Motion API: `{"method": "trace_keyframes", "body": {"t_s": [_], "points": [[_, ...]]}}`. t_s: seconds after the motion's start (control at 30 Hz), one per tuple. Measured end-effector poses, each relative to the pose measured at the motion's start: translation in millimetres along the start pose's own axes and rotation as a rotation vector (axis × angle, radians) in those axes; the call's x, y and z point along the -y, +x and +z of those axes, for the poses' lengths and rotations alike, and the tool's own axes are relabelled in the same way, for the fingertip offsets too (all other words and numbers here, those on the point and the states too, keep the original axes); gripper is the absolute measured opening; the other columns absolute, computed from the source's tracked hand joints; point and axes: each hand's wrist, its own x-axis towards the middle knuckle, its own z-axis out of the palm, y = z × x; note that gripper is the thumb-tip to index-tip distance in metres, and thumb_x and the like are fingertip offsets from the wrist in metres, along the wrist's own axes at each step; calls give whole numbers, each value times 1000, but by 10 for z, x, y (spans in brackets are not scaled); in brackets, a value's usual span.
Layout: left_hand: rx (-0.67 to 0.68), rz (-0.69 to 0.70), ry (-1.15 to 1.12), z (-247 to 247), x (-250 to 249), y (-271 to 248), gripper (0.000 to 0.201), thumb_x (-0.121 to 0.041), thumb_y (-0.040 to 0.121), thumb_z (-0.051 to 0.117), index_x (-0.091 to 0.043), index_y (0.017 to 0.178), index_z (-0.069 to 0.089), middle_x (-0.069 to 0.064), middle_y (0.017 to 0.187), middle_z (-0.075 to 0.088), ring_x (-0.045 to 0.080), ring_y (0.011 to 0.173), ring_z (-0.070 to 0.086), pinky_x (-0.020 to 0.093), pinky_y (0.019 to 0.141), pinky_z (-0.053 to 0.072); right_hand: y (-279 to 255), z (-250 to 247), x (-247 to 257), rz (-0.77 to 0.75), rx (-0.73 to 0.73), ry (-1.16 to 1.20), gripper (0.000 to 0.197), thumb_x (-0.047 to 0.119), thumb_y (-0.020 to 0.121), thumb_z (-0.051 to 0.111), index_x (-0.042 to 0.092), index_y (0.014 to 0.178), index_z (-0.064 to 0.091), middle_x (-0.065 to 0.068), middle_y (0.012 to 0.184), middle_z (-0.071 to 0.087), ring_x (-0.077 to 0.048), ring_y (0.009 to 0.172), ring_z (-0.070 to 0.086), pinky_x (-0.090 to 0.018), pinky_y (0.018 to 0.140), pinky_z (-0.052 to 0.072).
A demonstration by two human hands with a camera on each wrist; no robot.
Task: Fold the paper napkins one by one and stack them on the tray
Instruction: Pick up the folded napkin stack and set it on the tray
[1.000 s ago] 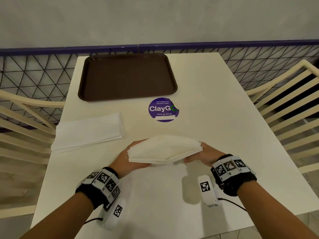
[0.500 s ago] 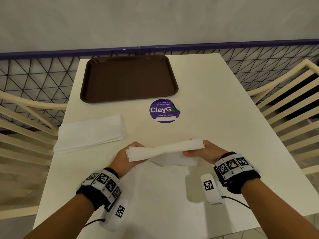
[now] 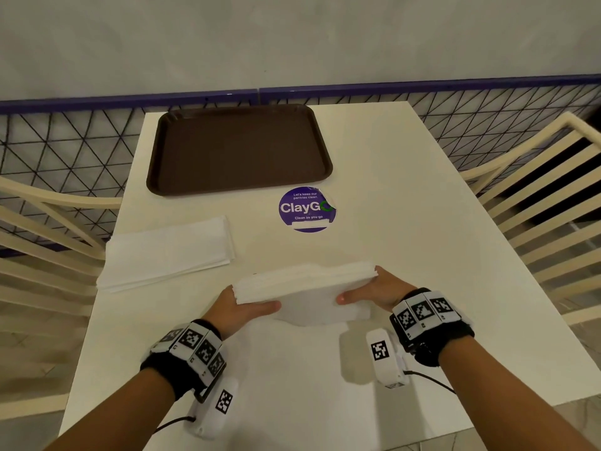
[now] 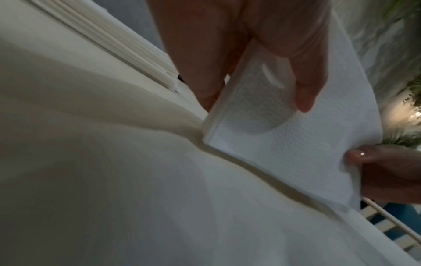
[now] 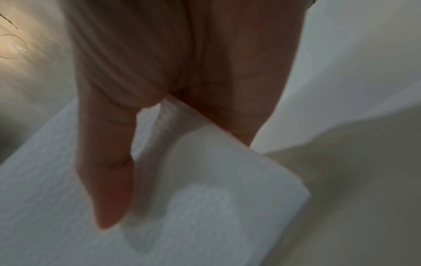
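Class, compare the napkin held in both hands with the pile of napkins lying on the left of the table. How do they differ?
The held napkin is lifted off the table, gripped at its ends by the left hand and right hand; the napkin pile lies flat and untouched. The held napkin is being folded and bends downward; the napkin pile stays straight-edged and longer. Both are white paper, and neither is on the tray.

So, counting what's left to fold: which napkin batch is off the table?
The napkin bundle held between both hands; the other napkin stack lies flat at the left edge.
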Motion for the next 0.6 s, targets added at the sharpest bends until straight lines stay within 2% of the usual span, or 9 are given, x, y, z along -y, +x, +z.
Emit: {"method": "trace_keyframes", "body": {"t_s": [0.07, 0.13, 0.17, 0.23, 0.27, 0.3, 0.4, 0.5, 0.6], "points": [[-1, 46, 63, -55, 27, -26, 37, 1, 71, 76, -24, 95, 63, -22, 80, 69, -9, 75, 62, 5, 67, 46, -27, -20, -10, -25, 7, 21, 51, -16, 70, 69, 16, 108, 62, 2, 100, 66, -17, 102, 58, -27, 92, 47], [31, 96, 150, -70, 57, -53, 41, 3, 72, 75, -26, 98, 62, -22, 86, 69, -12, 80, 61, 2, 70, 44, -70, -3, -12, -36, 47, -1, 57, -15, 67, 71, 18, 111, 62, 2, 102, 65, -11, 96, 58, -16, 83, 48], [57, 115, 196, -62, 70, -67, 42, 6, 74, 73, -22, 102, 61, -18, 90, 69, -10, 84, 61, 2, 73, 43, -88, 17, -3, -42, 67, -27, 54, -15, 66, 72, 20, 107, 65, 0, 104, 65, -10, 94, 59, -15, 82, 48], [75, 130, 227, -54, 64, -77, 40, 11, 78, 65, -7, 112, 60, -5, 99, 65, 0, 88, 62, 2, 77, 43, -112, 43, 35, -85, 76, -23, 49, -20, 69, 67, 25, 87, 73, -4, 109, 64, -12, 95, 60, -19, 86, 49], [67, 157, 205, -54, 42, -76, 39, 14, 77, 64, -4, 112, 61, -4, 99, 66, 2, 90, 62, 3, 78, 44, -118, 47, 64, -111, 69, 16, 53, -24, 71, 62, 27, 79, 76, -4, 109, 64, -11, 93, 63, -20, 84, 51], [52, 194, 182, -58, 13, -71, 38, 15, 75, 65, -7, 107, 63, -9, 97, 68, 0, 90, 63, 4, 78, 45, -117, 43, 92, -128, 58, 72, 54, -26, 73, 58, 25, 77, 77, -3, 108, 64, -9, 89, 65, -18, 80, 55], [1, 241, 173, -61, -69, -58, 42, 12, 71, 71, -22, 95, 64, -28, 91, 68, -11, 85, 62, 3, 75, 44, -105, 7, 159, -150, 25, 92, 53, -24, 73, 59, 13, 110, 65, -3, 103, 65, -12, 91, 63, -15, 77, 55], [-12, 202, 155, -69, -25, -65, 43, 6, 71, 75, -28, 94, 62, -31, 87, 67, -13, 80, 61, 2, 70, 44, -83, -28, 109, -102, 0, 18, 57, -20, 72, 64, 16, 115, 58, 6, 102, 62, -3, 92, 57, -10, 74, 53], [7, 130, 160, -72, 39, -66, 45, 3, 69, 77, -30, 95, 61, -32, 86, 67, -12, 81, 61, 1, 72, 44, -60, -37, 14, -53, 1, 27, 63, -22, 72, 64, 15, 122, 54, 11, 102, 60, 1, 92, 56, -10, 73, 53]]}}
